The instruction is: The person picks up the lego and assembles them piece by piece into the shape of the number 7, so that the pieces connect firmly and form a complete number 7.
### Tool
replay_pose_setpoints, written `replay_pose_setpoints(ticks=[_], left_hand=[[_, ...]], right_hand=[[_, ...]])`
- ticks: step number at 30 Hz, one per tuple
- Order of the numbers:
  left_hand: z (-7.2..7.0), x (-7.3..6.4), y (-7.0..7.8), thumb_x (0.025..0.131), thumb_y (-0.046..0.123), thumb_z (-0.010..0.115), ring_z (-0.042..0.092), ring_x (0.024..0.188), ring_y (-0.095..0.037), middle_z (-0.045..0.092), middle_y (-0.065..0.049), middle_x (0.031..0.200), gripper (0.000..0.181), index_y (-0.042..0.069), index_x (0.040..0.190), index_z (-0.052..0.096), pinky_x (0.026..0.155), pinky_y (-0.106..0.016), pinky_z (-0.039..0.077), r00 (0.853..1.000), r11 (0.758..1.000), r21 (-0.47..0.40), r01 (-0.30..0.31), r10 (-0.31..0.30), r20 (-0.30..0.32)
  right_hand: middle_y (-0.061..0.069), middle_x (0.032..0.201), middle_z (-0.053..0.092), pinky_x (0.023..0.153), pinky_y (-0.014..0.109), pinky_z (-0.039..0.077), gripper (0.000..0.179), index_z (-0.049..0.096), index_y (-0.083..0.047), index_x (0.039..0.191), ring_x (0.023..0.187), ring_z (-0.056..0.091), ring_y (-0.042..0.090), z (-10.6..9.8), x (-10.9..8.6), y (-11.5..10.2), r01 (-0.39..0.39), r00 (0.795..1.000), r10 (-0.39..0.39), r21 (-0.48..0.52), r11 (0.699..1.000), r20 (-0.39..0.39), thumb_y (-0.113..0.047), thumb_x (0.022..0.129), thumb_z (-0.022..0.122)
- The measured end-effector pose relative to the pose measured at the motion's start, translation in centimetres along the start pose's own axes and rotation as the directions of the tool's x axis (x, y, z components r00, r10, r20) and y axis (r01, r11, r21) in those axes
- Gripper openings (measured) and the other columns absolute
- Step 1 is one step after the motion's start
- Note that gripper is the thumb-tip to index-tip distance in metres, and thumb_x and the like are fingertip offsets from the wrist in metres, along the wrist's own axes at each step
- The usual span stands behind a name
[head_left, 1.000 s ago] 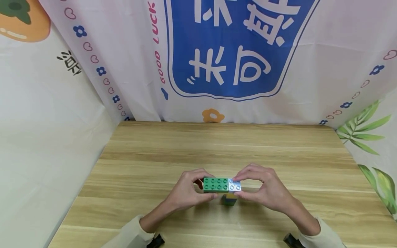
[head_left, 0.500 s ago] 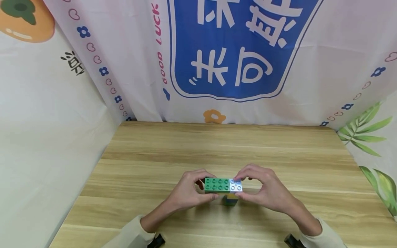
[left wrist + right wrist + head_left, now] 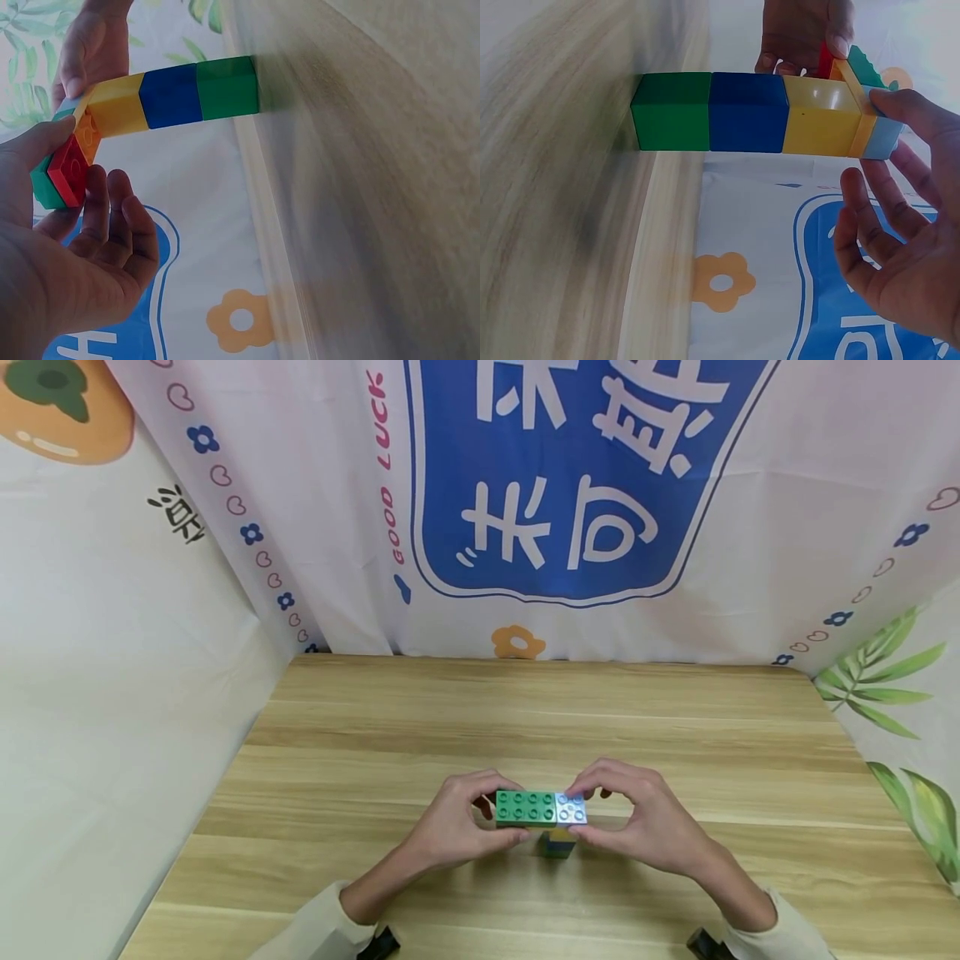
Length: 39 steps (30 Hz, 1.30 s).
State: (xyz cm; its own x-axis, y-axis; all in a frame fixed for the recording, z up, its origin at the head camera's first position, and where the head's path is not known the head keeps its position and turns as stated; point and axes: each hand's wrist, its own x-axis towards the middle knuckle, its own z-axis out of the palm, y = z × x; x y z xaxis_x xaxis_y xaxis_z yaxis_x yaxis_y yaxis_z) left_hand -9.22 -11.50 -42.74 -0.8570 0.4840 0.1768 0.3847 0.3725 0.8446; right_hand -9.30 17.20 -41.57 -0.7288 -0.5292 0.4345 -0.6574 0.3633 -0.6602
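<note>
A tower of toy building bricks stands upright on the table. From the bottom it has a green brick (image 3: 671,112), a blue brick (image 3: 748,112) and a yellow brick (image 3: 821,116). Across its top lies a thin orange layer (image 3: 862,129), reaching out to the left, with a red brick (image 3: 69,171) under that overhang. Above sit a long green brick (image 3: 525,808) and a light blue brick (image 3: 571,810), side by side. My left hand (image 3: 459,828) pinches the long green brick's left part, thumb in front. The right hand (image 3: 647,820) pinches the light blue brick between thumb and index finger.
The wooden table (image 3: 360,727) extends around the tower. A printed cloth (image 3: 345,568) hangs behind its back edge, and pale cloth (image 3: 127,693) closes off the left. Dark straps (image 3: 378,943) show at the wrists.
The head view has shifted very slightly. Both hands keep their hold at the top of the tower, and the bricks look the same.
</note>
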Motion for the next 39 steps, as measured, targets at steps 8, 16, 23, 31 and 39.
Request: replay_pose_setpoints(ticks=[8,16,23,31,39], left_hand=[[0.1,0.0,0.0,0.080,0.017,0.094,0.066,0.081,-0.011,0.077,0.003,0.100,0.037,0.015,0.114,0.079,0.073,-0.044,0.065,1.000,1.000,0.000,0.008,-0.008,-0.004],[-0.1,0.0,0.1,0.082,0.019,0.094,0.067,0.083,-0.013,0.078,0.002,0.105,0.042,0.015,0.119,0.077,0.072,-0.033,0.064,1.000,1.000,0.023,0.003,-0.003,0.011],[-0.3,-0.1,0.1,0.083,0.021,0.093,0.068,0.090,-0.013,0.078,0.000,0.115,0.049,0.016,0.128,0.075,0.077,-0.039,0.065,1.000,0.999,0.032,-0.006,0.005,0.025],[-0.7,-0.3,0.2,0.082,0.014,0.093,0.065,0.091,-0.009,0.076,0.000,0.114,0.050,0.015,0.128,0.074,0.077,-0.040,0.066,0.999,0.998,0.047,-0.048,0.049,-0.017],[-1.1,-0.2,0.2,0.083,0.012,0.093,0.071,0.090,-0.023,0.076,-0.002,0.107,0.042,0.012,0.122,0.077,0.076,-0.038,0.066,0.994,0.997,0.038,-0.065,0.068,-0.087]], right_hand=[[-0.015,0.108,0.076,0.079,0.024,0.057,0.045,0.075,-0.029,0.113,0.090,0.067,0.003,0.1,0.1,0.1,-0.006,1.000,0.006,0.019,1.000,-0.005,-0.011,0.078,0.096],[-0.013,0.109,0.076,0.080,0.024,0.057,0.045,0.074,-0.027,0.116,0.092,0.066,0.003,-0.2,0.1,-0.2,-0.006,1.000,0.006,-0.025,1.000,0.012,-0.015,0.079,0.096],[-0.012,0.112,0.075,0.082,0.025,0.058,0.047,0.074,-0.026,0.118,0.095,0.069,0.008,-0.5,0.0,-0.2,0.009,1.000,-0.008,-0.044,0.999,0.022,-0.015,0.079,0.096],[-0.012,0.112,0.076,0.082,0.026,0.059,0.045,0.074,-0.026,0.117,0.094,0.069,0.007,-0.6,0.0,-0.2,0.001,1.000,0.000,-0.041,0.999,0.020,-0.015,0.079,0.095],[-0.013,0.108,0.079,0.079,0.026,0.059,0.037,0.077,-0.027,0.115,0.090,0.068,0.003,-0.8,0.1,0.2,-0.067,0.998,0.067,-0.033,0.997,0.005,-0.018,0.084,0.094]])
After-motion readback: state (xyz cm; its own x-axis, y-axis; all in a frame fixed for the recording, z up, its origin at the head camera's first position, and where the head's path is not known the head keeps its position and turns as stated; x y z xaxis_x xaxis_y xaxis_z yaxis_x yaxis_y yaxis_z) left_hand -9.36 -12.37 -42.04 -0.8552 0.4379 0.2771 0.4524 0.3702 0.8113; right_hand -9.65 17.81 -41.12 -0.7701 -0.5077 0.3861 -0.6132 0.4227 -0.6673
